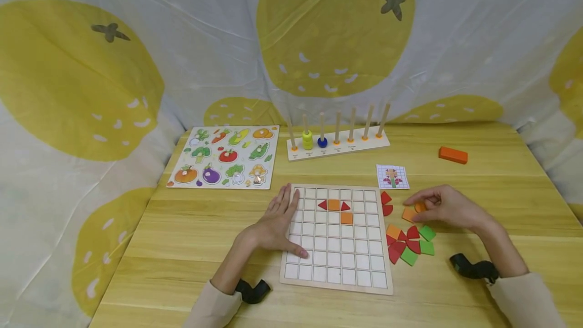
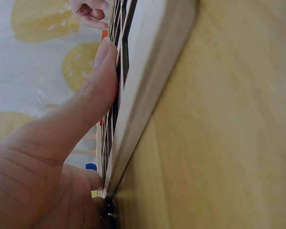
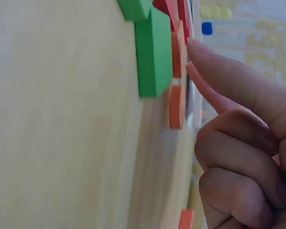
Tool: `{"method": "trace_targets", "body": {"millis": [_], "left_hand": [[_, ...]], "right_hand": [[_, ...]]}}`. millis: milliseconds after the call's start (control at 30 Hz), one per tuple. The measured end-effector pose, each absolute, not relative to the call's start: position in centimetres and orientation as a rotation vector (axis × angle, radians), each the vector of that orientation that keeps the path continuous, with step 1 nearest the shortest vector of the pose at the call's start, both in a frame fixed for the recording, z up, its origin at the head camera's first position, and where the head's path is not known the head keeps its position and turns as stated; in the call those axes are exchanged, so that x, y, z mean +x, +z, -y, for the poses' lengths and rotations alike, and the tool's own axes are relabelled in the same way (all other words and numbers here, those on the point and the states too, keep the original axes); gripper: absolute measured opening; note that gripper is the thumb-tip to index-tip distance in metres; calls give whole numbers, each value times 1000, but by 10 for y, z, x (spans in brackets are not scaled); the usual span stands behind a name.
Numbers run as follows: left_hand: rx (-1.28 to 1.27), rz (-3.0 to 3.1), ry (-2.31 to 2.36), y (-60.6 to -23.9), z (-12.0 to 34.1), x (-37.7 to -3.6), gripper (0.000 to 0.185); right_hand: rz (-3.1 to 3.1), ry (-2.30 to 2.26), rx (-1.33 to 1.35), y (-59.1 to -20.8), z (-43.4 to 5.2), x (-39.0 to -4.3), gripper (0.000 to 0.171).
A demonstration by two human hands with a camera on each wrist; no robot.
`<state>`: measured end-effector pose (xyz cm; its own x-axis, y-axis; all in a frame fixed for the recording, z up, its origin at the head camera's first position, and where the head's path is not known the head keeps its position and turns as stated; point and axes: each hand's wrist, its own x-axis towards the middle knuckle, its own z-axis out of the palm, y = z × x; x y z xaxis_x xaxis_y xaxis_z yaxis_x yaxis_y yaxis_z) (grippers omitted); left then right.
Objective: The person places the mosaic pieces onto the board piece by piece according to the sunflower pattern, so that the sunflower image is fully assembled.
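My left hand (image 1: pixel 273 227) rests along the left edge of a white gridded board (image 1: pixel 332 287), fingers spread and thumb over the lower squares. On the board lie a red triangle (image 1: pixel 323 205), an orange square (image 1: pixel 334 205), another red triangle (image 1: pixel 345 206) and a second orange square (image 1: pixel 346 218). Right of the board, my right hand (image 1: pixel 448 209) hovers at a loose orange square (image 1: pixel 408 215) and a curved orange piece (image 1: pixel 420 207). Its index finger and thumb reach out apart, the other fingers bent, with nothing between the tips in the right wrist view.
Red pieces (image 1: pixel 397 252) and green pieces (image 1: pixel 409 256) lie beside the board's right edge. Behind it are a pattern card (image 1: pixel 392 177), a peg stand (image 1: pixel 364 145) and a vegetable puzzle (image 1: pixel 223 166). An orange block (image 1: pixel 453 155) lies back right.
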<state>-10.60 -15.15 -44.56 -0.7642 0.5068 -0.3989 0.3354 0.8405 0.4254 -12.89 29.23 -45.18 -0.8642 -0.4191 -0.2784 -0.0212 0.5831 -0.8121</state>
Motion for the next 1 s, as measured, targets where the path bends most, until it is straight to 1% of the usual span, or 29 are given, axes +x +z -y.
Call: {"method": "trace_targets", "body": {"millis": [267,433,667,833,1000], "left_hand": [[616,-2502,463,-447,151,-106,147],[602,-2503,470,-446,152,-106,147],[607,-2505,463,-447,152,-106,147],[602,-2505,473,-447,151,-106,147],[604,-2505,470,-446,151,-107,147]], "right_hand": [[-2472,-1134,-269,-449,-311,-129,37],[-2464,-1136,-250,-451,-302,-131,31],[-2538,-1090,-287,-448,-289,-129,29],[-2596,-1099,-286,-439,-269,-125,27],[-2516,-1208,-322,-436,-228,-122,25]]}}
